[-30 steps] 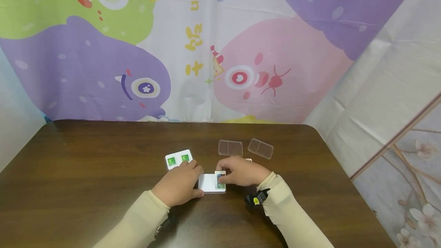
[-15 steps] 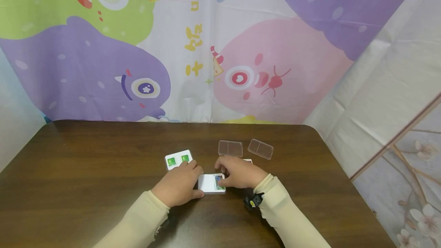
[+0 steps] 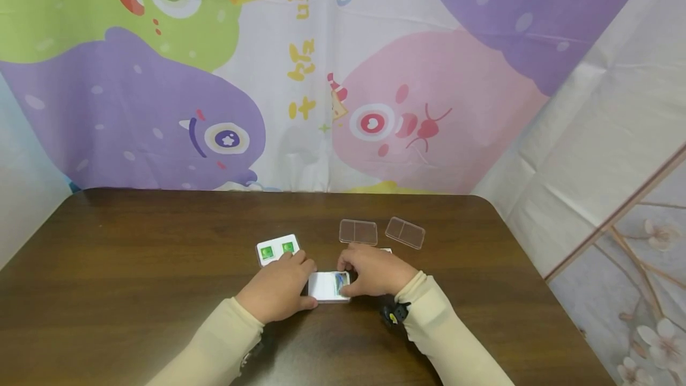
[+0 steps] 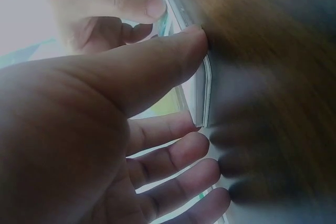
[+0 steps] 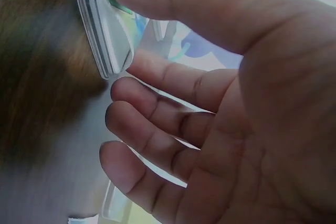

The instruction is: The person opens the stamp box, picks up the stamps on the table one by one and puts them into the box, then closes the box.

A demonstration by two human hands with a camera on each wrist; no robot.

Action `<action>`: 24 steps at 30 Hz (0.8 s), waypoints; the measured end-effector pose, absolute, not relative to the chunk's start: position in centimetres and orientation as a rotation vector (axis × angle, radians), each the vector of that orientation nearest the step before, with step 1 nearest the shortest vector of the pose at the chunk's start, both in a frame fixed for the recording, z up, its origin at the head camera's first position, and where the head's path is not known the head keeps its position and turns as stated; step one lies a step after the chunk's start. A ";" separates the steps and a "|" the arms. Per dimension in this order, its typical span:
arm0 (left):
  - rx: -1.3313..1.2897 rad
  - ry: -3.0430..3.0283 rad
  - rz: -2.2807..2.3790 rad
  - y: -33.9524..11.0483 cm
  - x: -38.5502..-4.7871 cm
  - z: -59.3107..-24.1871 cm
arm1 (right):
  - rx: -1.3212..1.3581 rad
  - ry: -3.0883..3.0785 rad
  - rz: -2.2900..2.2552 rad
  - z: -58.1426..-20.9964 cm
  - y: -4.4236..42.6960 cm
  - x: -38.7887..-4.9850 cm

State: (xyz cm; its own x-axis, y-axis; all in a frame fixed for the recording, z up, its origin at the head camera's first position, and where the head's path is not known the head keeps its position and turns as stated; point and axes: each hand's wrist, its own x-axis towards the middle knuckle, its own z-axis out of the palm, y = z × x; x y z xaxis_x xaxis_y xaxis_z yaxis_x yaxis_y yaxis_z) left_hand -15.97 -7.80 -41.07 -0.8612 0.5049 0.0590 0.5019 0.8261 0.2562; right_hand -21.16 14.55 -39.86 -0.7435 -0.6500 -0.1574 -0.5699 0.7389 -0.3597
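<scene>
A flat white case with clear plastic edges lies on the table between the hands. My left hand grips its left end, thumb on the near edge and index finger at the far edge. On the case's right end sits a small picture card in blue and green. My right hand holds this card between thumb and index finger, the thumb on its face and the index at the far corner. In the right wrist view, the other fingers are bent and hold nothing. The thumb partly hides the card.
Beyond the left hand lies a second white case with two green pictures. Two clear plastic lids, one left and one right, lie farther back. Behind the right hand, a pale card edge shows. A printed cloth hangs behind the table.
The picture card, earlier showing more of its face and jutting past the case's far edge, now lies lower on the case's right end. The right hand shifted slightly; the left stayed put.
</scene>
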 end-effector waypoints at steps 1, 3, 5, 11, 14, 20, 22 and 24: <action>0.827 2.993 0.414 -7.8 -16.0 -41.1 | -0.957 2.674 -0.414 -39.8 14.5 -21.1; 0.830 2.995 0.417 -7.8 -15.9 -41.1 | -0.961 2.680 -0.404 -39.8 14.5 -21.1; 0.835 2.998 0.419 -7.8 -15.9 -41.1 | -0.965 2.680 -0.404 -39.7 14.4 -21.0; 0.841 3.004 0.422 -7.8 -15.9 -41.0 | -0.954 2.675 -0.396 -39.6 14.2 -20.8; 0.839 3.004 0.421 -7.8 -15.9 -41.1 | -0.947 2.681 -0.397 -39.5 14.1 -20.7; 0.828 3.009 0.391 -7.7 -15.9 -41.1 | -0.925 2.696 -0.377 -39.5 14.0 -20.6; 0.823 3.011 0.374 -7.6 -15.8 -41.1 | -0.922 2.696 -0.377 -39.5 14.0 -20.6; 0.818 3.012 0.366 -7.6 -15.8 -41.0 | -0.928 2.688 -0.387 -39.6 14.1 -20.7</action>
State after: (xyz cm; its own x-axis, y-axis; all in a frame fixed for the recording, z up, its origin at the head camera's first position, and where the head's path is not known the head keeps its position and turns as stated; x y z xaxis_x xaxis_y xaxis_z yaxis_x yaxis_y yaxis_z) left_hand -15.77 -7.55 -41.01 -0.8645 0.4988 0.0615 0.4990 0.8374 0.2228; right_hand -20.73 14.11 -39.58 -0.7580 -0.6307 -0.1664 -0.5582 0.7592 -0.3348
